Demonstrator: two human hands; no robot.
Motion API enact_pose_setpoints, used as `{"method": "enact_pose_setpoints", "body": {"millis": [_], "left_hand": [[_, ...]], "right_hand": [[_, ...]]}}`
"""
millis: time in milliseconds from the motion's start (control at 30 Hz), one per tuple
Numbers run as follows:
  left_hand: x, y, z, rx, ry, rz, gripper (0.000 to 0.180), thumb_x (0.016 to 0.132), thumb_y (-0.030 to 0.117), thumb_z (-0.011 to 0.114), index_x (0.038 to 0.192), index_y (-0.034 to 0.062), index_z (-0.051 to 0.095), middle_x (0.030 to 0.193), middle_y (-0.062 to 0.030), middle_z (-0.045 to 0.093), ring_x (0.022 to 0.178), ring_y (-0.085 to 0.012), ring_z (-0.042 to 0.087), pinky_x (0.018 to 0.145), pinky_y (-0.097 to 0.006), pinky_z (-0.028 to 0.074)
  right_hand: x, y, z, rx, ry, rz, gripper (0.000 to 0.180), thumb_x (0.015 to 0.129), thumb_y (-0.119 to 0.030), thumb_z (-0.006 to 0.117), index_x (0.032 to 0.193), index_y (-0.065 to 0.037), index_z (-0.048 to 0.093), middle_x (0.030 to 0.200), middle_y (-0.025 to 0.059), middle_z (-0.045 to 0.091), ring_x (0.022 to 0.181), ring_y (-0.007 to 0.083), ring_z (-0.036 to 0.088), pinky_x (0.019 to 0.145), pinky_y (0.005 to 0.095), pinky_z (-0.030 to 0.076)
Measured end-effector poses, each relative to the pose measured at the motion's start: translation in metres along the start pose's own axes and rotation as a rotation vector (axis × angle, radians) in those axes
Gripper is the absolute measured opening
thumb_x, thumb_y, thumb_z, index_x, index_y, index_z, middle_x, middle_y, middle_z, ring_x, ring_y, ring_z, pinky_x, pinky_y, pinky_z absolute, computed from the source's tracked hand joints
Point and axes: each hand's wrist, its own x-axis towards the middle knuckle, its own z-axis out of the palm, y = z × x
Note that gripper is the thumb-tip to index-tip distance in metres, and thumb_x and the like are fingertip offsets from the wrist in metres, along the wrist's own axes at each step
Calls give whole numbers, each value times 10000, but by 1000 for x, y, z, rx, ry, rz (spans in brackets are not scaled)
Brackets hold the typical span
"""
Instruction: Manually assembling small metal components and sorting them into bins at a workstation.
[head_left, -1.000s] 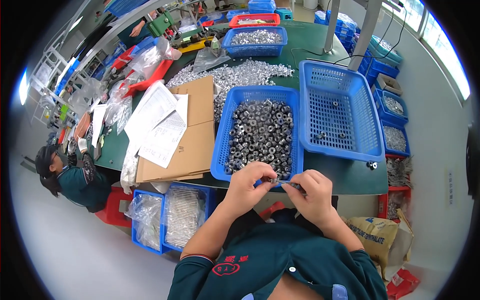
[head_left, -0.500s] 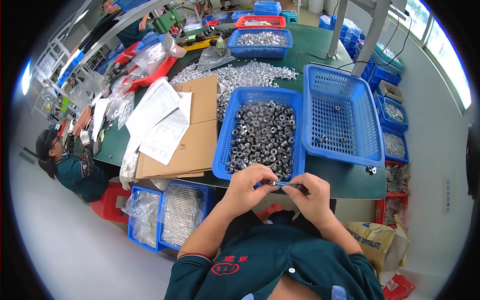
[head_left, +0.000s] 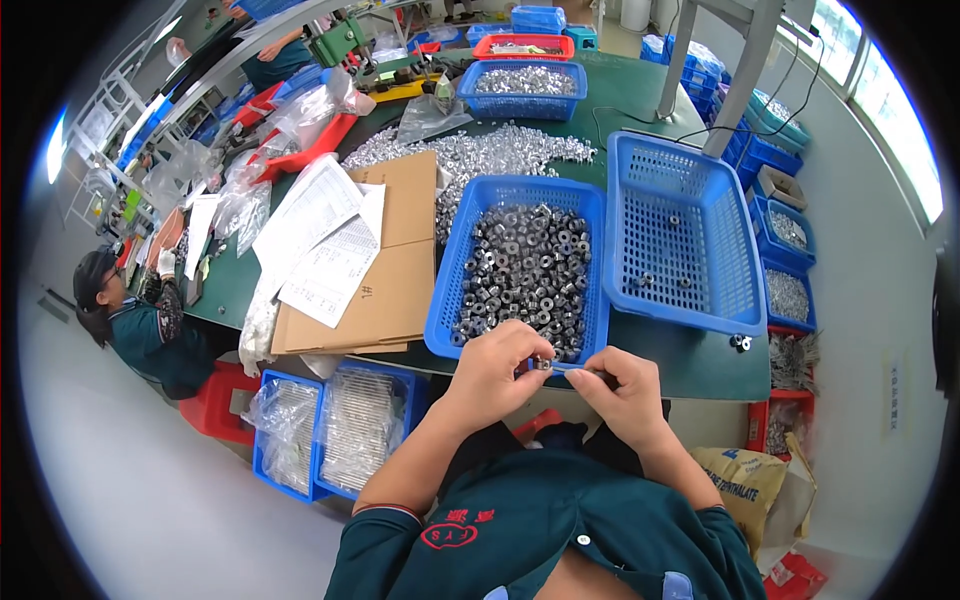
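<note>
Pinched between the thumb and fingers of my left hand (head_left: 498,378) is a small metal ring (head_left: 543,365). My right hand (head_left: 626,392) grips a slim rod-shaped tool (head_left: 567,367), its tip pointing left at the ring. Whether the tip sits inside the ring is too small to tell. Both hands are just over the near edge of a blue basket (head_left: 440,300) full of similar dark, shiny metal rings (head_left: 525,265). To its right, a second blue basket (head_left: 735,300) holds a few rings (head_left: 648,279).
Cardboard (head_left: 405,280) and printed papers (head_left: 325,275) lie left of the full basket. Behind it spread loose silvery parts (head_left: 500,148) on the green table (head_left: 690,370). Two loose rings (head_left: 740,343) sit at the right edge. A co-worker (head_left: 145,330) is at the left.
My hands stay nearly in place; the ring and tool have shifted slightly, with the tool's dark end now more hidden by my right fingers. The person at the back has moved.
</note>
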Motion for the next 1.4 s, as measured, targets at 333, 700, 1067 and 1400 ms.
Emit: {"method": "enact_pose_setpoints", "body": {"millis": [333,700,1067,1400], "left_hand": [[3,4,7,237,-30,150,197,712,4,692,902,47,667,898,-104,640,769,-269,642,645,-346,526],[41,24,13,366,-76,273,159,733,13,675,884,59,657,832,-87,622,760,-290,633,638,-382,514],[193,-18,97,703,-565,381,147,761,90,642,823,188,732,859,-47,709,871,-243,679,881,-420,424],[131,-35,0,409,-180,180,102,809,149,669,832,49,679,838,-102,674,849,-304,641,768,-408,501]], "right_hand": [[3,-6,5,-471,101,-450,200,690,-108,799,718,-74,604,640,61,556,571,236,560,528,354,439],[1,13,-16,-361,291,-468,199,688,-53,782,775,-69,604,706,55,592,632,266,573,580,370,459],[-37,23,-37,-208,305,-194,173,753,-24,784,802,-24,618,674,71,587,539,172,551,489,270,430],[-35,32,-41,-130,259,-209,178,758,-20,784,792,-28,609,672,60,581,531,152,540,478,262,416]]}}
